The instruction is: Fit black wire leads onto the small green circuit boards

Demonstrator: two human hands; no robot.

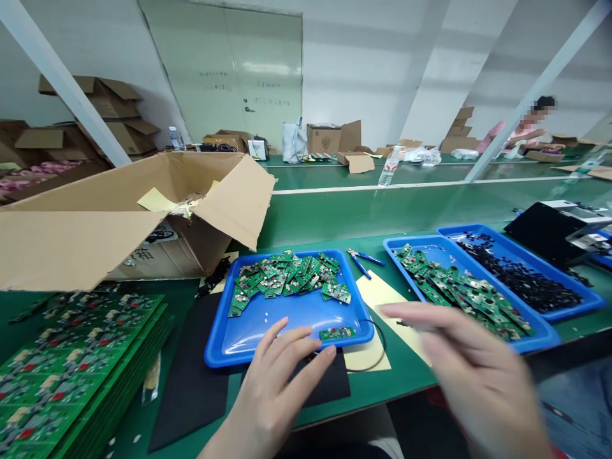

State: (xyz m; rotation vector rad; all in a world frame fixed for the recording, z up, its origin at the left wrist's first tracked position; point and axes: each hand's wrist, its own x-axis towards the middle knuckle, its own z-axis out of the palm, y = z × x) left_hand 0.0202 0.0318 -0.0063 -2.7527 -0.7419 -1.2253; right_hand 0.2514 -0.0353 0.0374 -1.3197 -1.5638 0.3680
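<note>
two hands: the left hand [275,389] is spread, fingertips laid on the near rim of the blue tray [248,331]; the right hand [471,376] is blurred, open, nothing seen held.
single board: a small circuit board [337,333] lies alone at the tray's near edge, just beside the left fingertips.
board heap: a pile of boards [289,277] is kept at the far side.
risk of slip: the lone board could be nudged over the rim by the fingertips.
risk of snag: the black loop [377,357] could be caught by the moving right hand.
</note>
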